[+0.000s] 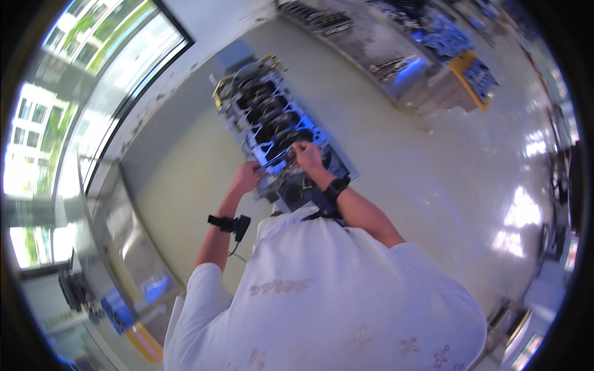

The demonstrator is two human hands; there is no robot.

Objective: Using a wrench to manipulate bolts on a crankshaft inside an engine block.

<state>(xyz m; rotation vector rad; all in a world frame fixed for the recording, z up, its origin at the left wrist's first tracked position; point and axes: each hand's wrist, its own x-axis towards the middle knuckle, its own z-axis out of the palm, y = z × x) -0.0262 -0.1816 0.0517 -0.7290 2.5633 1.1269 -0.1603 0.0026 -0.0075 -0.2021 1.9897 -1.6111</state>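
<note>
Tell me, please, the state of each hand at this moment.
Left hand: closed, holding one end of a thin rod.
Right hand: closed, seemingly on the rod's other end.

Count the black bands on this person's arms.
2: the left band around the left forearm, and the right band near the right wrist. No others show, though the sleeves could hide more.

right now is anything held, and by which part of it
A thin rod spans between the left hand and right hand, apparently held near both ends; the exact grips are unclear.
</note>
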